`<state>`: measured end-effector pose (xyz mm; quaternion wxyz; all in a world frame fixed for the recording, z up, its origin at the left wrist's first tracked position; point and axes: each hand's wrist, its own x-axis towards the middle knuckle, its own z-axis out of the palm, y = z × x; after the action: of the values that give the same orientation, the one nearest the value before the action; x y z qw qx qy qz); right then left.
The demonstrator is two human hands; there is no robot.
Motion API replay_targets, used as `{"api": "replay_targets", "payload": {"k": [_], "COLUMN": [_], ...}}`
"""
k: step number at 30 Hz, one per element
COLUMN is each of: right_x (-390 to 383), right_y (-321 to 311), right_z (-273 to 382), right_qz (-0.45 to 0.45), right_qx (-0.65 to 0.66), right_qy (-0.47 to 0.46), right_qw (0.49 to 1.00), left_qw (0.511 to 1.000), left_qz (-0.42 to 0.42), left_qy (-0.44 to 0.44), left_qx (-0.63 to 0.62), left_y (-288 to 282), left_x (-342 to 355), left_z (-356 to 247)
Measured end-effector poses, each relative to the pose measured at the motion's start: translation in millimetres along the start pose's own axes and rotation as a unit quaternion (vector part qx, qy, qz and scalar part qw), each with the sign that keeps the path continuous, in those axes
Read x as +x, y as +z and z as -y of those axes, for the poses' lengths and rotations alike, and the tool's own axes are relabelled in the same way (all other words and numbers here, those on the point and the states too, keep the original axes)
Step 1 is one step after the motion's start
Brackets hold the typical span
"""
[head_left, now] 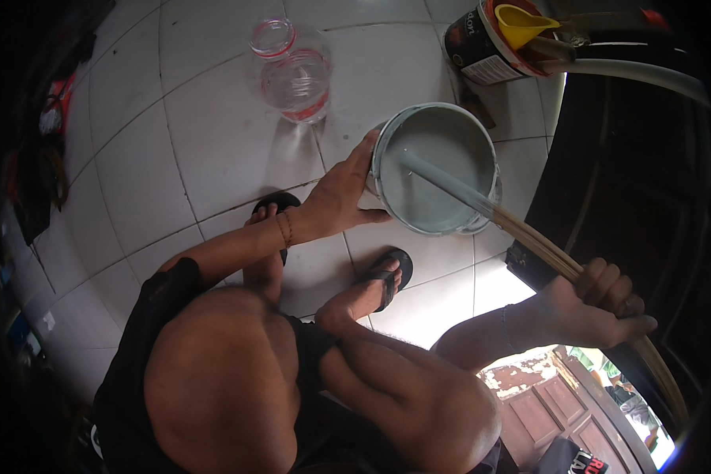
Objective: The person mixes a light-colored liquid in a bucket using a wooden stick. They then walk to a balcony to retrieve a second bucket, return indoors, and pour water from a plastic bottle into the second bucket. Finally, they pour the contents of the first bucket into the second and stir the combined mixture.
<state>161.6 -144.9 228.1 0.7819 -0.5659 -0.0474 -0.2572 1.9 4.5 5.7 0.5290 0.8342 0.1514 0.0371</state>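
Left hand steadies the paint bucket (right hand grips the stick).

Head view, seen from above. The left grip lies spread against the outer wall of a pale bucket containing grey liquid. The right grip is closed around a long wooden stick, whose grey-coated end enters the liquid. Beyond, on the white tiled floor, stand a clear plastic jar and a dark tub holding a yellow funnel.
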Motion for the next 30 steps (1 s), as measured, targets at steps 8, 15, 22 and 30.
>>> {"api": "replay_targets", "payload": {"k": [8,15,22,30], "right_x": [33.4,64.3,59.7,25.1], "right_y": [-11.6,-26.8,-16.4,33.1], "right_z": [52.5,93.8,109.8,29.2], "right_qz": [0.149,0.246,0.276,0.245], "right_qx": [0.104,0.138,0.136,0.066], "right_qy": [-0.061,-0.078,-0.072,-0.019], "right_qw": [0.981,0.956,0.949,0.967], "left_qw": [1.000,1.000,1.000,0.989], "left_qz": [-0.016,-0.003,-0.003,0.037], "left_qy": [0.000,-0.016,0.007,-0.053], "left_qx": [-0.016,-0.016,0.010,-0.134], "left_y": [0.9,-1.5,-12.3,-12.2], "left_x": [1.8,-1.6,-2.6,-8.7], "left_z": [-2.7,-1.3,10.0,21.5]}}
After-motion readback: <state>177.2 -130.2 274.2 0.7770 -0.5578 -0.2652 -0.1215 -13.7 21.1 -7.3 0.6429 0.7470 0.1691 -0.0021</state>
